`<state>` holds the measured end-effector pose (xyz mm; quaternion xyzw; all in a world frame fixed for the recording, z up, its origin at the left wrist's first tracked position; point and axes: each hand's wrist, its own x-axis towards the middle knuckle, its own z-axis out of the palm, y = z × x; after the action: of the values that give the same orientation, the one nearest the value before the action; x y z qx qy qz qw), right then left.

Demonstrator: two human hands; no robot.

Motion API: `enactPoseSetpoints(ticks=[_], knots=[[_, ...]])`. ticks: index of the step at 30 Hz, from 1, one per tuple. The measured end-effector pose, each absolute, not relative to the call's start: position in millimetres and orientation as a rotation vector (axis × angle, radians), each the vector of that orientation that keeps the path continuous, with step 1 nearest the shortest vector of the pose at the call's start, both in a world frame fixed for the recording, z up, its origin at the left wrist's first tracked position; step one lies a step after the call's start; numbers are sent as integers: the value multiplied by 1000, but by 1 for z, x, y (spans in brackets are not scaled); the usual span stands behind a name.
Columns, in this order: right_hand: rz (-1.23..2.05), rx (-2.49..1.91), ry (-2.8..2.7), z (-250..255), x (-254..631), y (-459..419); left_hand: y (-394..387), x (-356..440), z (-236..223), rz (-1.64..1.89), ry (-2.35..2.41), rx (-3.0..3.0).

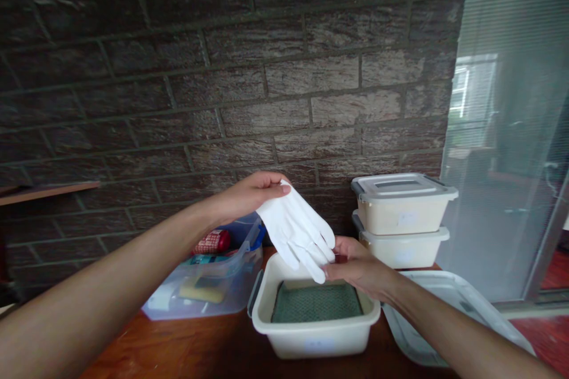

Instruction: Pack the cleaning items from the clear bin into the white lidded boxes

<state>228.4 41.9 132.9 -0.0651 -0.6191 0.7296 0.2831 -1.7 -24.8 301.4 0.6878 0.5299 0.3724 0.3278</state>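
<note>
The left hand (271,186) was clamped on the cuff end of the white glove (296,228), thumb over the cloth, and the right hand (353,260) pinched it near the fingertips, so the glove hung slantwise between the two hands. Whether it was one glove or two laid together could not be told. Beneath both hands stood the tub (320,341) on the desk (186,349), with a green pad (317,303) in its bottom. Lower than the left hand and further left was the clear box (169,311), holding a red can-like thing (213,241) and a yellow piece (201,292). Beyond the right hand, to its right, rose the stacked tubs (402,218), and the right forearm passed over the lid (444,285).

The likeliest trouble was a slip: the right hand had only the tips, and if its pinch slackened, the glove's fingers might swing down into the tub. A hard pull from either hand could stretch the cloth or tear a seam. If the right forearm dropped, it might knock the lid askew, since that lay just under it
</note>
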Motion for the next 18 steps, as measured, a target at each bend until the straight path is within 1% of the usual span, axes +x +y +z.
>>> enactPoseSetpoints(ticks=[6, 12, 18], knots=[[1909, -190, -1618, 134, 228, 43, -28, 0, 305, 984, 1402, 1783], [1829, -288, -1595, 123, 229, 51, -28, -3, 304, 969, 1405, 1809], [1874, -304, -1510, 120, 230, 54, -30, 1, 307, 962, 1386, 1809]])
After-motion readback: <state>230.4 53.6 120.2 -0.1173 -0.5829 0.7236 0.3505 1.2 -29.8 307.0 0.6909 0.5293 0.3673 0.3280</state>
